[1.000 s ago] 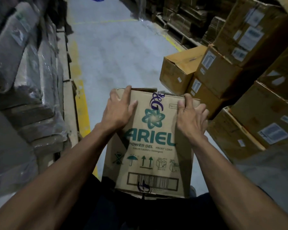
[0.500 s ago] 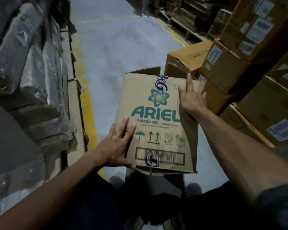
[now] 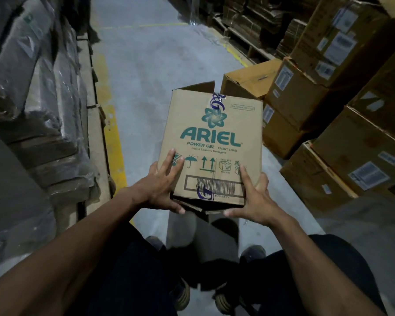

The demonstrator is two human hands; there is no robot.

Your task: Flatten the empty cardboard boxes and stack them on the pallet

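Box [image 3: 211, 142] held over grey concrete floor [image 3: 151, 65] — stacked cartons [image 3: 342, 124] right.

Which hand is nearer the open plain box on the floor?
Right. The right hand grips the Ariel box's bottom right corner, on the plain box's side; the left hand holds the bottom left corner, farther away.

Bare forearms [image 3: 73, 254] with no sleeves, watch or rings, entering from lower left and lower right. Dark navy trousers [image 3: 128, 281] along bottom of frame. Grey-brown shoes [image 3: 183, 293] with pale thick soles at bottom centre.
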